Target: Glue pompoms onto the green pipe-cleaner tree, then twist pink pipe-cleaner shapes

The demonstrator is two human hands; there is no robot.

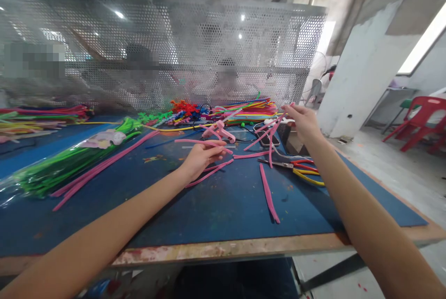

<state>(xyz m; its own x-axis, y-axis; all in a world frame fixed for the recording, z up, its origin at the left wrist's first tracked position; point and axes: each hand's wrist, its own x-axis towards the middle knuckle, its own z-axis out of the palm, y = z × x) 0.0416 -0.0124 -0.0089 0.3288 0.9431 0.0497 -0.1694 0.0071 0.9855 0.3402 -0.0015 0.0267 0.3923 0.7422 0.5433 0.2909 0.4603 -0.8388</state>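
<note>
My left hand rests low over the blue table mat and pinches a pink pipe cleaner that sticks out to the left. My right hand is raised at the far right of the mat and grips several bent pink pipe cleaners that hang down from its fingers. A twisted pink pipe-cleaner figure lies between the two hands. A loose pink pipe cleaner lies on the mat in front of me.
Red-and-yellow-handled pliers lie right of centre. A bag of green pipe cleaners and long pink ones lie at left. Multicoloured pipe cleaners pile up under a perforated metal screen. Red plastic chairs stand at right.
</note>
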